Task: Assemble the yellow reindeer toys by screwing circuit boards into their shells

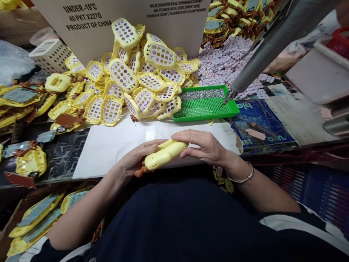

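Observation:
Between my two hands is a yellow plastic toy casing [165, 154], tilted, with small brown parts [141, 171] sticking out at its lower left end. My left hand [140, 154] is wrapped round the left end, thumb on top. On the other side, my right hand [203, 147] grips the upper right end with fingers over the top and thumb beneath. The casing is above the near edge of a white sheet [109, 145]. Its inside is mostly hidden from me.
Yellow shells with perforated white inserts [122, 74] are heaped behind the sheet. A green tray [205, 114] contains small metal screws. Above it hangs a grey screwdriver [245, 76]. White button pieces [226, 62] lie behind, before a printed carton [89, 40]. Half-shells with circuit boards [20, 94] crowd the left.

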`<state>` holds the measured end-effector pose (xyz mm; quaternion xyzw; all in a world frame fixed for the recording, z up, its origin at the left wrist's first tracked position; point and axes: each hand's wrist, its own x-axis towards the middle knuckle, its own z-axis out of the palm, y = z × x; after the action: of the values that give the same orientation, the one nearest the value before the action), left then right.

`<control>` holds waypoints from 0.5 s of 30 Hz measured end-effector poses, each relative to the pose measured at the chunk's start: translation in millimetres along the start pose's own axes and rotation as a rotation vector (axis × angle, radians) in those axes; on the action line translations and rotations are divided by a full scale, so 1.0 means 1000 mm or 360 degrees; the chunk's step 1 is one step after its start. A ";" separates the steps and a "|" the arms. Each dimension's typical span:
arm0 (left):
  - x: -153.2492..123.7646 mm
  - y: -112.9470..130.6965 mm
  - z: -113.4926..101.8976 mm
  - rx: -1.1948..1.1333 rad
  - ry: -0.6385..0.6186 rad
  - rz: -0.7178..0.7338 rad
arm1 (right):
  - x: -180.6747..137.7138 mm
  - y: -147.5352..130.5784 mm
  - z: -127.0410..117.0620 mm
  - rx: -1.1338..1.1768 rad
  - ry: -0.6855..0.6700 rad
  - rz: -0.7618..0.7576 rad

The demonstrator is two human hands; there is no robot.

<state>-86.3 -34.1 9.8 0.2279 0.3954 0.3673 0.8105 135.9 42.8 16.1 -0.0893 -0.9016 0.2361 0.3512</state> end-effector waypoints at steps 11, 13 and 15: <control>0.010 -0.008 0.013 -0.0502 0.0034 -0.0109 | 0.002 -0.012 0.003 -0.0195 0.0268 0.0208; 0.014 -0.009 0.017 -0.0618 0.0207 -0.0028 | 0.003 -0.012 0.002 -0.0261 0.0350 0.0242; 0.016 -0.008 0.018 -0.0719 0.0464 0.0202 | 0.002 -0.011 0.002 -0.0355 0.0432 0.0262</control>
<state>-61.5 -27.6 7.9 0.0104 0.4010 0.5251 0.7506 133.3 33.2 21.4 -0.2322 -0.8561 0.1486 0.4371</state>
